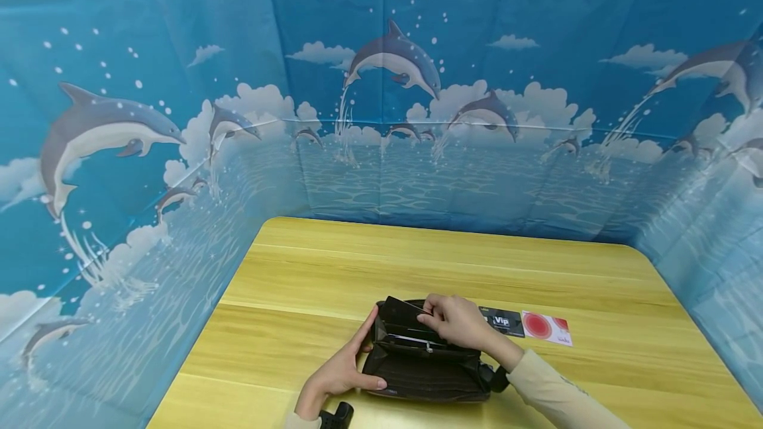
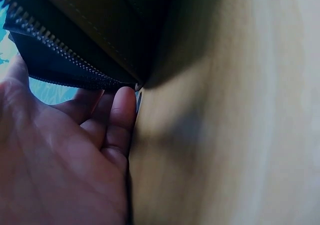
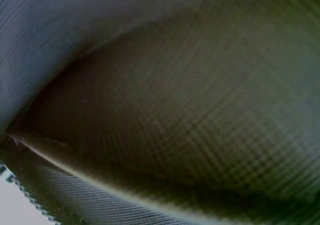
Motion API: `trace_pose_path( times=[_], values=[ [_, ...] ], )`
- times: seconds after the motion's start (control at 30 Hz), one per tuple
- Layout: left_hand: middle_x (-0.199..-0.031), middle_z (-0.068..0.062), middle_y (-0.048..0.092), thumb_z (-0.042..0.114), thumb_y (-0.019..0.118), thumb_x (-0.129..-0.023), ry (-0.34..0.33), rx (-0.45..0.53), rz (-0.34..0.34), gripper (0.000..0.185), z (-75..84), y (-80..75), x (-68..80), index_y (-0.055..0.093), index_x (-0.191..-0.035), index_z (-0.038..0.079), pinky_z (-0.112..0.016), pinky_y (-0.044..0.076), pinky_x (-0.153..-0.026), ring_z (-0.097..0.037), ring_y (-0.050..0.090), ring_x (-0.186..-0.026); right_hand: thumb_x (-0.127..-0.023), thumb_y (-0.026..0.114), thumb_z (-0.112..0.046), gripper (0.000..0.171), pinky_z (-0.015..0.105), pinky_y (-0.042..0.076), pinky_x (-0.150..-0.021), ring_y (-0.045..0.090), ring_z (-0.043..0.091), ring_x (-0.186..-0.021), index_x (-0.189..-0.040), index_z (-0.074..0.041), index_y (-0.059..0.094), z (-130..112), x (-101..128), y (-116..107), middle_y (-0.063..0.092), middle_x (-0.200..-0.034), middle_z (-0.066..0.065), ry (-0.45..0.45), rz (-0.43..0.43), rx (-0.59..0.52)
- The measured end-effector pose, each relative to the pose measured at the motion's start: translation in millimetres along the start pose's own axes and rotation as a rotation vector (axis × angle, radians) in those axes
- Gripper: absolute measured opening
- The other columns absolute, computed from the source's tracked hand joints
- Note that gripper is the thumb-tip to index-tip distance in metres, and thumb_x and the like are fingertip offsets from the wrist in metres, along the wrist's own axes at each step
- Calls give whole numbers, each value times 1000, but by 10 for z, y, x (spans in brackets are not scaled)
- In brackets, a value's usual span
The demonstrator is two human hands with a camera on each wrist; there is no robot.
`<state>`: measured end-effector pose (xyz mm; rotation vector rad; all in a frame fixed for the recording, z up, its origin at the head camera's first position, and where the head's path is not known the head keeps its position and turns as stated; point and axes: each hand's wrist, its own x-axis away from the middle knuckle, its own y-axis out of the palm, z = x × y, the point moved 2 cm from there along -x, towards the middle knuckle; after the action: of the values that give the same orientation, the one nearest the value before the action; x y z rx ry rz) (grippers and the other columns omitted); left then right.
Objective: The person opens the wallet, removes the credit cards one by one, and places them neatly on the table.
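A dark brown zip wallet (image 1: 426, 376) lies spread wide on the table, its card slots and inner zip pocket showing. My left hand (image 1: 342, 369) grips its left end, thumb over the front edge and the other fingers along the side. Zip teeth (image 2: 60, 47) run just above those fingers in the left wrist view. Over the wallet's back part, my right hand (image 1: 456, 320) pinches a flat black card (image 1: 401, 312) that sticks up at a slant from the rear compartment. The card's lower part is hidden. Woven lining (image 3: 200, 110) fills the right wrist view, with no fingers visible.
Right behind the wallet lie a black VIP card (image 1: 503, 322) and a white card with a red circle (image 1: 547, 328), side by side. The wooden table (image 1: 286, 283) is enclosed by a blue dolphin-print curtain (image 1: 381, 171).
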<state>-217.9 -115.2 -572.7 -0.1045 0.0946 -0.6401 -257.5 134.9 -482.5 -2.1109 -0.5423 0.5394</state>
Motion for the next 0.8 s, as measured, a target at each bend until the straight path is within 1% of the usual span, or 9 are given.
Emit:
trace_pose_path(
  times=[0.1,0.2,0.27,0.37,0.5,0.6,0.8],
  values=[
    [-150,-13,24,21,82,-76,8,14,-4,114,0,0,2,-2,-152,38,-34,47,-85,-29,45,-115,-94,61,-28,14,23,32,-43,41,2,-41,-83,-21,58,3,2,-1,43,-53,-15,8,4,-24],
    [-151,-12,22,22,82,-76,3,3,-3,114,-1,-1,3,-2,-152,38,-34,47,-85,-29,45,-115,-95,60,-29,14,23,34,-42,44,3,-40,-85,-19,58,14,-5,-3,44,-52,-13,40,11,-81],
    [-153,-10,18,23,82,-76,-10,-15,2,115,-2,-4,2,-2,-152,40,-33,46,-87,-29,43,-116,-95,60,-30,14,24,38,-43,46,6,-39,-88,-18,59,20,-13,-7,45,-52,-11,68,21,-130],
    [-155,-7,12,24,82,-76,-10,-44,9,114,-3,-13,1,-2,-152,39,-32,44,-88,-29,41,-117,-95,59,-32,17,25,42,-45,48,11,-37,-92,-16,61,20,-22,-12,46,-51,-8,94,46,-180],
    [-157,-4,6,25,82,-76,-9,-63,10,113,-4,-18,1,-2,-152,39,-32,41,-91,-30,40,-119,-95,59,-34,20,26,44,-47,48,13,-36,-93,-13,61,14,-22,-17,46,-52,-7,103,67,-191],
    [-157,-2,3,26,82,-76,-10,-76,11,114,-7,-18,1,-2,-152,39,-33,38,-95,-29,38,-122,-95,59,-33,20,26,44,-47,48,13,-37,-91,-13,61,17,-24,-23,47,-52,-7,116,75,-202],
    [-157,-1,2,26,82,-76,-16,-93,17,114,-14,-15,-3,-2,-152,39,-34,36,-96,-29,36,-124,-94,60,-31,20,29,44,-45,50,16,-39,-88,-13,60,28,-32,-41,52,-56,-1,151,89,-257]
  ],
)
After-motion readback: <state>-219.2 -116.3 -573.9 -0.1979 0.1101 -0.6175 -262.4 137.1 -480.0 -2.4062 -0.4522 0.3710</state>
